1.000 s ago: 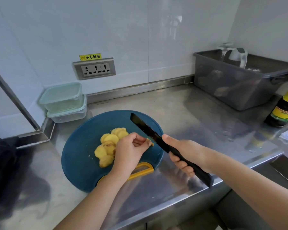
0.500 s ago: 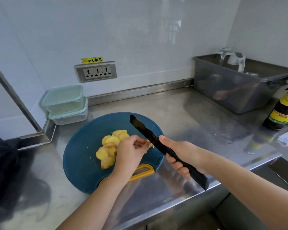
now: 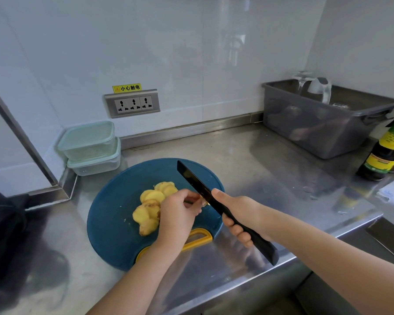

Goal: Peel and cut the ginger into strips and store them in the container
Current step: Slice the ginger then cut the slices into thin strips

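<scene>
Yellow peeled ginger slices (image 3: 151,208) sit piled on the blue board (image 3: 109,214), left hand (image 3: 178,215) pinching a small ginger bit (image 3: 204,203) by the knife (image 3: 196,183) the right hand (image 3: 239,212) grips, so strips and filling the containers (image 3: 89,144) look undone tbh.

Left hand (image 3: 178,214) bare, smooth-backed, fingers slender. Right hand (image 3: 239,212) bare too, with nails too blurred to tell. Left forearm (image 3: 146,276) bare from wrist to the bottom edge, slim and even in width. Right forearm (image 3: 328,253) bare from wrist to the right edge, looking broader close to the lens. Anything worn above the forearms is out of frame. Dark fabric-like mass (image 3: 2,226) at far left, unclear whether clothing.
</scene>
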Available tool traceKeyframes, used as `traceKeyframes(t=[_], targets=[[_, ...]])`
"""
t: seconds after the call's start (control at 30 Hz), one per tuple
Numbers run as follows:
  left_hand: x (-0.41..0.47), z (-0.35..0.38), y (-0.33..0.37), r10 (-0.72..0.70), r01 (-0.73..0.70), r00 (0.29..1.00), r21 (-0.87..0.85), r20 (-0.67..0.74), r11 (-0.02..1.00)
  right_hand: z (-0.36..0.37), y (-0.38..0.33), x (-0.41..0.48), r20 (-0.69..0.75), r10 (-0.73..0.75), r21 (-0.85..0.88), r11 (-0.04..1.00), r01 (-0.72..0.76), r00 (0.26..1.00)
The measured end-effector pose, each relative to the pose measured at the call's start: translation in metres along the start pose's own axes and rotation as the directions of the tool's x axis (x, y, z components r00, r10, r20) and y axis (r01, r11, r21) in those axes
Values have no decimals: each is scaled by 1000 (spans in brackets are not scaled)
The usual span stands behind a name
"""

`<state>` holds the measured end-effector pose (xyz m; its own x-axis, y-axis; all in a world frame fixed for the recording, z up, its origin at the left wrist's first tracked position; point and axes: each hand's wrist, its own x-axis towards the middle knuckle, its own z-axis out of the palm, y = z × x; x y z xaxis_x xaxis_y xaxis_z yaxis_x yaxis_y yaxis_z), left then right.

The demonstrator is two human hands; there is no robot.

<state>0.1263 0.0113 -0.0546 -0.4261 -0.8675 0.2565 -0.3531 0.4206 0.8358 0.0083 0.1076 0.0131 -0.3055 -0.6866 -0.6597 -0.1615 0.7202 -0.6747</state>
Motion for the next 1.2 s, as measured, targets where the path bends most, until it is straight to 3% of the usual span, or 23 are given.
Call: traceKeyframes(t=[0.4,0.77,1.2], targets=[[-1,2,-1,39,-37,998,34,-43,999,6,-9,-4,-80,30,-41,999,-34,996],[3,8,0,199,-196,980,197,6,960,8,-17,-10,-125,65,-50,996,-71,990],[0,8,2,245,-239,970,255,7,937,5,-18,-6,-54,88,-61,994,-92,995]])
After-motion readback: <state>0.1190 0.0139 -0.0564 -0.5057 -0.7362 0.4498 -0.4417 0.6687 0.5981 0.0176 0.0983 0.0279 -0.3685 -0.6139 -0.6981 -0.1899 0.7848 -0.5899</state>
